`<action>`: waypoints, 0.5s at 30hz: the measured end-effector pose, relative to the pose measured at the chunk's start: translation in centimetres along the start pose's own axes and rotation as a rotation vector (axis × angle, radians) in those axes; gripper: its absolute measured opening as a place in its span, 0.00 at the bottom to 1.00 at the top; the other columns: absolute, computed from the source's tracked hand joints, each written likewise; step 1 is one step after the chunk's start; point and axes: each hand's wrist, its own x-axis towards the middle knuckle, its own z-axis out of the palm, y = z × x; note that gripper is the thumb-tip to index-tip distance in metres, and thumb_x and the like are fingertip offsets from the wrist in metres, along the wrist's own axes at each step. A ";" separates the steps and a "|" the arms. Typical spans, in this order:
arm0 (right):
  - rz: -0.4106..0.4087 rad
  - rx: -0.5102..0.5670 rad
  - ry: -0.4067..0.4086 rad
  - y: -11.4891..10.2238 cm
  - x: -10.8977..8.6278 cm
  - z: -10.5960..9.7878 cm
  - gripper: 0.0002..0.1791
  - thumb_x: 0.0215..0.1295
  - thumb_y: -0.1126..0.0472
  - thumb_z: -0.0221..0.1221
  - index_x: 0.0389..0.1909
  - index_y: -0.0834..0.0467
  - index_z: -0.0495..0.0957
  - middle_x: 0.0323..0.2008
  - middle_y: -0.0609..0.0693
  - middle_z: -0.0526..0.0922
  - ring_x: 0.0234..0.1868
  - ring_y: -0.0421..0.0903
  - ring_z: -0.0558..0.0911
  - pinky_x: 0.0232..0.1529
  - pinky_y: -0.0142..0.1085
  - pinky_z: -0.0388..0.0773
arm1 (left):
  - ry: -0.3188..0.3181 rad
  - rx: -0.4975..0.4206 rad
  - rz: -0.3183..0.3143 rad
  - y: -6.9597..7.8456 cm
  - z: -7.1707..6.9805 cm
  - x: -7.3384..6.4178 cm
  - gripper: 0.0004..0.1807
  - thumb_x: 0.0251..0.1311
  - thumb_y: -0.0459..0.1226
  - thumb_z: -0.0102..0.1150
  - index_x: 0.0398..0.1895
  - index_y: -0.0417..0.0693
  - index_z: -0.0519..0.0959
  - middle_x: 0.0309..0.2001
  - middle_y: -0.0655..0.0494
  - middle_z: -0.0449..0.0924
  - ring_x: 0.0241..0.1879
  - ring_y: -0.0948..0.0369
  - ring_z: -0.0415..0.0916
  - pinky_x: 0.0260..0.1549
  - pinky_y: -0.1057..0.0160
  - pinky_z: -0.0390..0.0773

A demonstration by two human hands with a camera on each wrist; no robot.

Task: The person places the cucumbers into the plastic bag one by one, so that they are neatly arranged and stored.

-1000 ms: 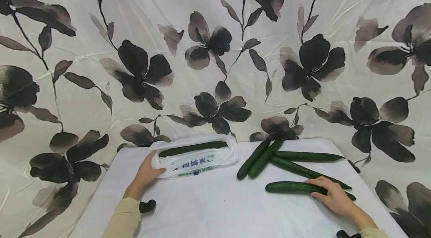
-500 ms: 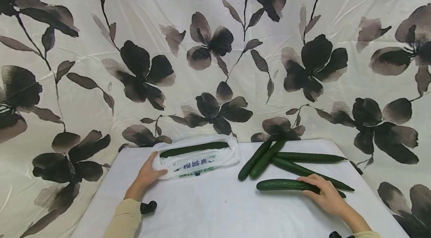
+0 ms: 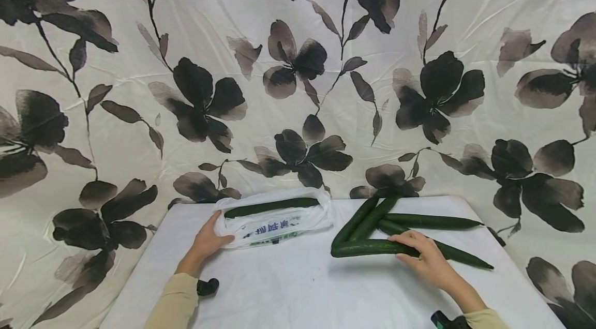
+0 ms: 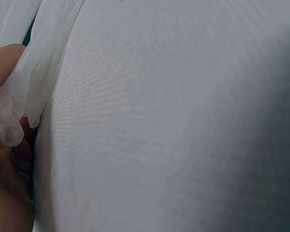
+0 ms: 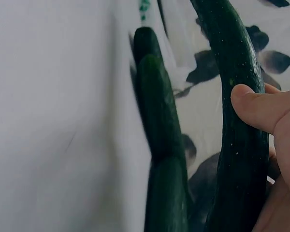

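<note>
My right hand point(image 3: 426, 260) grips a dark green cucumber point(image 3: 365, 248) around its right part, thumb on the near side. In the right wrist view that cucumber point(image 5: 244, 159) is raised above the others, thumb pressed on its skin. At the left, my left hand point(image 3: 208, 241) holds the left end of a white plastic bag point(image 3: 274, 235) with blue and green print. One cucumber point(image 3: 270, 208) lies in the bag's opening. The left wrist view shows thin bag plastic point(image 4: 36, 72) pinched between thumb and fingers.
Two cucumbers point(image 3: 374, 220) lie slanted side by side, partly behind the held one. Two more, a straight one point(image 3: 433, 221) and a slanted one point(image 3: 465, 257), lie to their right. A white cloth covers the table point(image 3: 298, 298); a floral curtain point(image 3: 298, 106) hangs behind it.
My right hand has carried its cucumber up and to the left, where it now overlaps the slanted pair. The left hand keeps its hold on the bag; the view has shifted slightly.
</note>
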 end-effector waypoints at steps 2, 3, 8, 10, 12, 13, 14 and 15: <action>-0.027 0.020 0.001 -0.4 0.6 0.5 0.28 0.53 0.69 0.69 0.56 0.48 0.80 0.42 0.36 0.78 0.42 0.38 0.76 0.40 0.40 0.70 | 0.000 0.004 -0.006 -0.1 0.1 0.0 0.57 0.49 0.43 0.71 0.76 0.39 0.45 0.74 0.32 0.45 0.71 0.34 0.42 0.66 0.36 0.46; -0.039 0.030 0.001 -0.6 1.0 0.8 0.27 0.53 0.69 0.69 0.56 0.49 0.80 0.42 0.37 0.78 0.42 0.38 0.76 0.40 0.39 0.70 | 0.001 0.005 -0.006 -0.1 0.1 0.0 0.57 0.49 0.43 0.71 0.76 0.39 0.45 0.73 0.32 0.45 0.71 0.34 0.43 0.66 0.36 0.46; -0.037 0.044 -0.014 -1.7 2.7 2.1 0.25 0.54 0.66 0.69 0.55 0.50 0.81 0.43 0.36 0.77 0.45 0.38 0.75 0.38 0.38 0.65 | 0.005 0.007 -0.004 -0.1 0.2 -0.1 0.57 0.49 0.44 0.72 0.76 0.39 0.45 0.73 0.32 0.45 0.70 0.34 0.43 0.65 0.36 0.47; -0.030 0.046 -0.018 -2.2 3.4 2.7 0.25 0.53 0.66 0.69 0.54 0.49 0.81 0.43 0.35 0.77 0.45 0.37 0.75 0.39 0.39 0.65 | 0.005 0.009 -0.003 -0.1 0.2 -0.1 0.57 0.49 0.43 0.72 0.76 0.39 0.46 0.73 0.32 0.46 0.70 0.34 0.43 0.66 0.36 0.47; -0.037 0.056 -0.019 -2.5 4.2 3.3 0.25 0.53 0.66 0.69 0.54 0.50 0.81 0.42 0.35 0.76 0.44 0.38 0.75 0.40 0.41 0.65 | 0.004 0.014 -0.006 -0.1 0.2 -0.1 0.57 0.49 0.43 0.71 0.76 0.39 0.45 0.73 0.32 0.46 0.70 0.34 0.43 0.66 0.36 0.47; -0.039 0.060 -0.021 -2.7 4.6 3.6 0.25 0.53 0.67 0.69 0.54 0.50 0.81 0.42 0.35 0.76 0.44 0.38 0.75 0.40 0.42 0.65 | 0.004 0.016 -0.008 -0.1 0.2 -0.1 0.57 0.49 0.42 0.71 0.76 0.39 0.45 0.73 0.32 0.46 0.70 0.34 0.44 0.66 0.36 0.47; -0.044 0.064 -0.022 -2.8 5.0 3.9 0.25 0.53 0.67 0.69 0.54 0.50 0.81 0.42 0.36 0.76 0.44 0.38 0.75 0.41 0.42 0.65 | 0.005 0.017 -0.007 -0.1 0.2 -0.1 0.57 0.49 0.42 0.71 0.76 0.39 0.46 0.73 0.32 0.46 0.70 0.34 0.44 0.66 0.36 0.48; -0.047 0.073 -0.023 -3.0 5.5 4.3 0.25 0.53 0.68 0.69 0.54 0.50 0.81 0.42 0.36 0.76 0.44 0.38 0.75 0.41 0.43 0.64 | 0.006 0.017 -0.006 -0.1 0.2 -0.1 0.57 0.49 0.42 0.72 0.76 0.39 0.46 0.73 0.32 0.46 0.70 0.34 0.44 0.66 0.36 0.47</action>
